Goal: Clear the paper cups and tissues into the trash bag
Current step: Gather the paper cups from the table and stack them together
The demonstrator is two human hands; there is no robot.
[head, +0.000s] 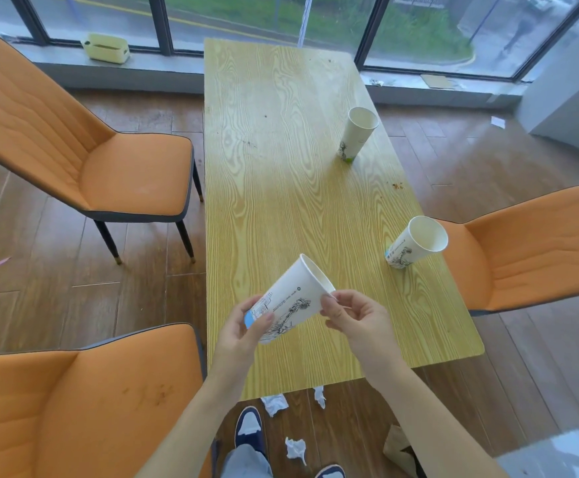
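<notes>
Paper, white and printed with line drawings, is what we are gripping: a tilted cup (pixel 289 301) held above the near end of the wooden table (pixel 281 188), our left hand (pixel 243 329) pinching its base and our right hand (pixel 353 319) clasping its rim between thumb and fingers. Two more paper cups are standing on the table's right side, one far (pixel 357 134) and one nearer (pixel 415 243), while crumpled tissues (pixel 274 405) are lying on the floor by our shoes (pixel 248 426), just past the table's near edge
</notes>
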